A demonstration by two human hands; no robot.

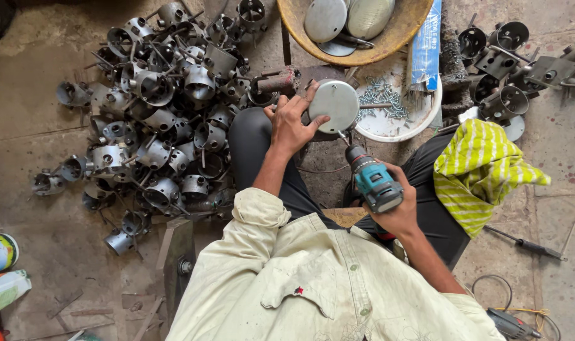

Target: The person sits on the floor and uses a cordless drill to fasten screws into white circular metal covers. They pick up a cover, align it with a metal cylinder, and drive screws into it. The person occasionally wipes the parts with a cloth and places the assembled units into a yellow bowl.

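1. A large heap of grey cylindrical metal housings with welded brackets is lying on the concrete floor to the person's left; a smaller cluster of the same grey metal housings is sitting at upper right.
2. A yellow round basin is holding spare round metal discs; just below it, a white shallow tray of loose silver screws is resting near the work.
3. A yellow-and-white striped cloth is draped over the right knee.
4. The round flat silver metal cover disc is standing between the knees, on top of a housing.
5. The left hand is pressing on the disc, fingers spread around its left edge.
6. The right hand is wrapped tight around the teal-and-black cordless screwdriver, bit touching the disc's lower rim.
7. Judgement: a screw is being driven. Next move calls for a steady disc and a fresh screw.
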